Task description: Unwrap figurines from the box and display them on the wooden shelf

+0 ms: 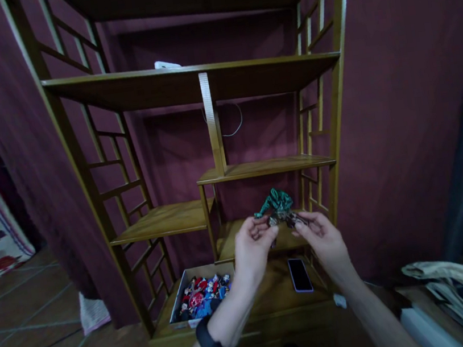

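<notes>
A green toy figure (277, 202) with dark lower parts is held up between both hands in front of a wooden shelf unit (201, 80). My left hand (253, 251) pinches its left side, fingers curled around it. From the other side my right hand (324, 238) grips the figure's dark right end. A black band sits on my left wrist.
A cardboard box (201, 295) full of several small red and blue toy figures lies on the bottom shelf at left. A dark phone (300, 275) lies flat beside it. A small white object (167, 64) rests on the upper shelf. Folded cloth (458, 285) lies at right.
</notes>
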### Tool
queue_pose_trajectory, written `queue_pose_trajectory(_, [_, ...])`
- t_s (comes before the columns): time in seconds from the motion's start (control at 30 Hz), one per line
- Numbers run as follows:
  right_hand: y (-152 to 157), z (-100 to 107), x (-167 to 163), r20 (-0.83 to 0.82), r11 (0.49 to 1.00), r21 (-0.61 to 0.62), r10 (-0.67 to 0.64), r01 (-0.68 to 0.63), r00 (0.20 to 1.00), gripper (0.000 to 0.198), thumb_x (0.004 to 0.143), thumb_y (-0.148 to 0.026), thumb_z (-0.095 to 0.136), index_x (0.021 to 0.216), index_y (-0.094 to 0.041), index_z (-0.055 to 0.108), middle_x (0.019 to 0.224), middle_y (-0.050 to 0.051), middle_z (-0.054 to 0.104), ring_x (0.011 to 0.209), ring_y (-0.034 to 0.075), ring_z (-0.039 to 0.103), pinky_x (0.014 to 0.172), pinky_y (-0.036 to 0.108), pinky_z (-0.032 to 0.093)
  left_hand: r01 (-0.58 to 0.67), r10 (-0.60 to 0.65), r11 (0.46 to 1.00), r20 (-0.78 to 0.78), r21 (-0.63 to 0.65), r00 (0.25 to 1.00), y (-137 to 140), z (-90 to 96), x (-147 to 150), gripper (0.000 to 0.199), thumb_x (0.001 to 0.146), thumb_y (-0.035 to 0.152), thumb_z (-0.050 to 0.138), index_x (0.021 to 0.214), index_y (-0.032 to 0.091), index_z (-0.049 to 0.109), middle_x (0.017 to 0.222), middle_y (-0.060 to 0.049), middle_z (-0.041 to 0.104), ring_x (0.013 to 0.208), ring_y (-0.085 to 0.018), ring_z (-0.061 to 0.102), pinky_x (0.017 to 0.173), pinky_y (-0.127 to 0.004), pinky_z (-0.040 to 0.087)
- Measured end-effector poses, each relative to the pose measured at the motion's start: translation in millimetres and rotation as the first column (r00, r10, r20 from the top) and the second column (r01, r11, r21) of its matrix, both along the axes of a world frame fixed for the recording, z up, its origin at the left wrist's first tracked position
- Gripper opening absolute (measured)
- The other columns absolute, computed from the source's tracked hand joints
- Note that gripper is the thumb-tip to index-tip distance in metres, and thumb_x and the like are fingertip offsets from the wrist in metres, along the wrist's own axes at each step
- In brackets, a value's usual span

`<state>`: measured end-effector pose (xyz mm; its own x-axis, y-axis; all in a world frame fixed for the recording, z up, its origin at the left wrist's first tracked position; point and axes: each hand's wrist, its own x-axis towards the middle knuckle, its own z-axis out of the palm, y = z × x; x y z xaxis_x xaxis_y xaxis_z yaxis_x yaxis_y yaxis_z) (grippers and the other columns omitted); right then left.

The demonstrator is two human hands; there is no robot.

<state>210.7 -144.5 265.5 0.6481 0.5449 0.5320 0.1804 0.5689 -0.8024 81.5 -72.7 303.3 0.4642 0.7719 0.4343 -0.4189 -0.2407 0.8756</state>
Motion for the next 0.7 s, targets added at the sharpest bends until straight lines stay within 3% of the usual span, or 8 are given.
queue_pose_trajectory(0.17, [1, 88, 37, 0.171, 0.992, 0.129, -0.028, 0.005, 0.985, 0.038, 0.064, -0.038, 0.070, 0.094, -0.019, 0.056, 0.092, 0.003, 0.064, 0.080, 0.015, 0.061, 0.076, 0.035, 0.055, 0.035, -0.051, 0.976, 0.068, 0.214, 0.996, 13, 84.2, 36, 0.030, 0.059, 0.021, 0.071, 0.085, 0.013, 0.057, 0.065, 0.000, 0.062, 0.059, -0.010, 0.057, 0.059, -0.022, 0.043])
queue_pose_trajectory(0.3, [19, 129, 66, 0.175, 0.988, 0.155, -0.025, -0.003, 0.984, 0.041, 0.057, -0.036, 0.075, 0.089, -0.017, 0.057, 0.086, 0.002, 0.062, 0.073, 0.013, 0.060, 0.071, 0.032, 0.056, 0.031, -0.064, 0.958, 0.107, 0.284, 0.992, 35, 124.8, 65, 0.026, 0.057, 0.013, 0.071, 0.079, 0.013, 0.057, 0.059, 0.002, 0.059, 0.053, -0.008, 0.054, 0.058, -0.022, 0.042])
queue_pose_trajectory(0.43, [46, 147, 91, 0.150, 0.991, 0.128, 0.007, -0.026, 0.989, 0.041, 0.052, -0.033, 0.077, 0.084, -0.017, 0.056, 0.078, 0.000, 0.060, 0.067, 0.012, 0.060, 0.066, 0.030, 0.057, 0.030, -0.048, 0.965, 0.063, 0.259, 0.997, 59, 141.8, 86, 0.022, 0.058, 0.008, 0.069, 0.076, 0.011, 0.057, 0.056, 0.001, 0.060, 0.050, -0.008, 0.053, 0.057, -0.022, 0.041])
queue_pose_trajectory(0.7, [70, 162, 108, 0.174, 0.999, 0.047, -0.015, 0.007, 0.985, 0.036, 0.051, -0.027, 0.076, 0.079, -0.017, 0.055, 0.073, -0.001, 0.058, 0.063, 0.011, 0.059, 0.062, 0.028, 0.056, -0.011, 0.001, 0.968, 0.039, 0.250, 0.999, 84, 148.7, 102, 0.023, 0.056, 0.006, 0.070, 0.074, 0.012, 0.057, 0.058, -0.001, 0.061, 0.052, -0.009, 0.055, 0.057, -0.023, 0.043])
